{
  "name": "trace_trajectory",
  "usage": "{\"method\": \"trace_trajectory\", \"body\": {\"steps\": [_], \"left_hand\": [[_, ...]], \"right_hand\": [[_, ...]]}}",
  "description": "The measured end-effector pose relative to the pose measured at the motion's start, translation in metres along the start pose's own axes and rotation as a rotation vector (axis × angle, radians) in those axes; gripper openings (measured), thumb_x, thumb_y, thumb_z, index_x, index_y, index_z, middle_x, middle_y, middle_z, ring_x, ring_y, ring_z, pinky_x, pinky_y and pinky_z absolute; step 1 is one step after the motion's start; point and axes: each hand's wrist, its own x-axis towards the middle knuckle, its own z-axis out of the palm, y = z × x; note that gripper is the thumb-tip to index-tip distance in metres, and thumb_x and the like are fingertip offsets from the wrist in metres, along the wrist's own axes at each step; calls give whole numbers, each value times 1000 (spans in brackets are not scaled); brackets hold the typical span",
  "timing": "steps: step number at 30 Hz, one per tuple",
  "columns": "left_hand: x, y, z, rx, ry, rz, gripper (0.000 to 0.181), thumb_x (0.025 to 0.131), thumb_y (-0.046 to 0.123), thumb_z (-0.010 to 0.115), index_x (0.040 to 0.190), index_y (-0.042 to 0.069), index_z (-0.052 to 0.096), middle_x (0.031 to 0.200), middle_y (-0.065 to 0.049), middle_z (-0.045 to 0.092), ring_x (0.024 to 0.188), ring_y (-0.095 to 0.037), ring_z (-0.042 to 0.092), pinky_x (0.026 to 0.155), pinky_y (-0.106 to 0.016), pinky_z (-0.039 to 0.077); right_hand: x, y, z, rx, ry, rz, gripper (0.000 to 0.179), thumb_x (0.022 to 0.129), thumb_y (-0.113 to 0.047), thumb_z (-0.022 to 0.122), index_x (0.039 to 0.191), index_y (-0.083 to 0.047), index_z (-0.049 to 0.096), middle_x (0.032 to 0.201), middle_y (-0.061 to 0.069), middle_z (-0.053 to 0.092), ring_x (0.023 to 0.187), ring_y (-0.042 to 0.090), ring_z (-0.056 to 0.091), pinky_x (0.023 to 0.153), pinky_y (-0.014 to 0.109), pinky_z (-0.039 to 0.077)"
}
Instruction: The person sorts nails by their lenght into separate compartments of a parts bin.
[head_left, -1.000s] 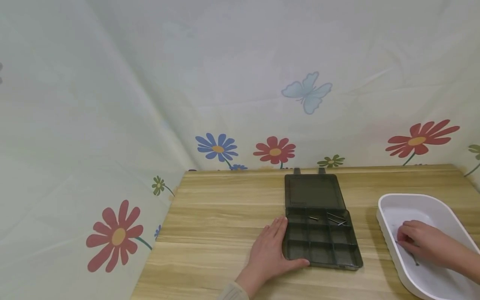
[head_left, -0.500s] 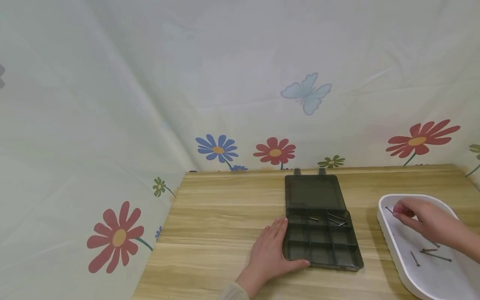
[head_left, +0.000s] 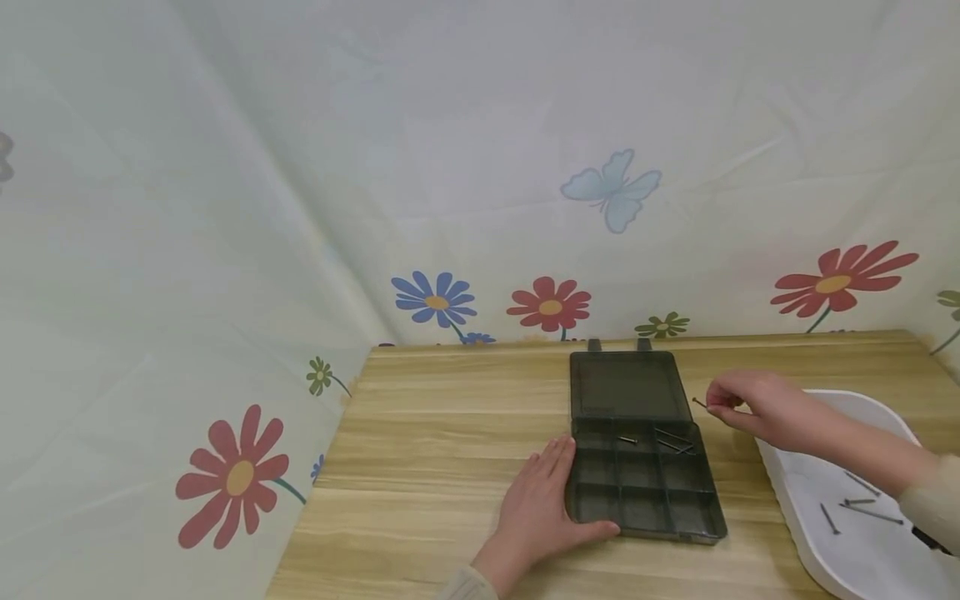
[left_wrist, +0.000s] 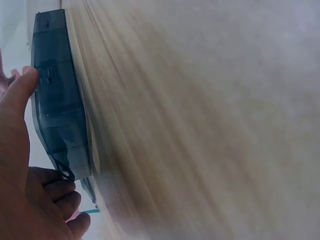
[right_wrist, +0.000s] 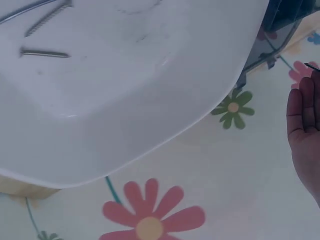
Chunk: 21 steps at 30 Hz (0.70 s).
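Observation:
My left hand (head_left: 532, 500) rests against the near left corner of a dark translucent compartment box (head_left: 643, 507), fingers along its left side and thumb along the front. The left wrist view shows the thumb on the box's front wall. A thin screw (head_left: 699, 402) sticks out from the fingertips of my right hand (head_left: 780, 410), which pinches it just right of the box lid (head_left: 628, 385). Inside the box, a short screw (head_left: 627, 439) lies in the far middle compartment, and several longer screws (head_left: 675, 442) lie in the far right one.
A white tray (head_left: 783, 500) stands to the right, partly under my right forearm. Loose screws (head_left: 830, 518) lie on its floor; the right wrist view shows a threaded screw (right_wrist: 49, 18) there. A flowered cloth (head_left: 480, 167) hangs behind the wooden table (head_left: 450, 400).
My right hand has lifted a screw from the tray and carried it left, over the tray's rim toward the box. My left hand has stayed at the box.

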Motion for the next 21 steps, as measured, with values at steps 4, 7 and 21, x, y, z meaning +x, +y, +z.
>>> {"method": "trace_trajectory", "body": {"steps": [4,7,21], "left_hand": [[-1,0,1,-2,6,1,123,83,93,57,170,11,29,176,-3,30,161,-18,29,130,-39,30],[-1,-1,2,3,10,0,123,83,94,56,170,11,29,175,-3,31,161,-18,30,130,-40,30],[0,0,1,-18,-8,-22,123,82,93,57,170,13,29,176,-1,30,162,-17,27,131,-39,28]], "right_hand": [[13,-1,12,11,-22,-72,31,84,-2,89,86,-22,66,82,-22,56,73,-5,50,58,24,51],[19,-1,20,8,-30,-140,32,81,-1,90,86,-21,65,82,-19,57,72,-2,51,57,23,49],[26,3,42,-89,-49,-270,36,78,2,89,82,-21,62,81,-14,53,73,3,47,59,28,47]]}}
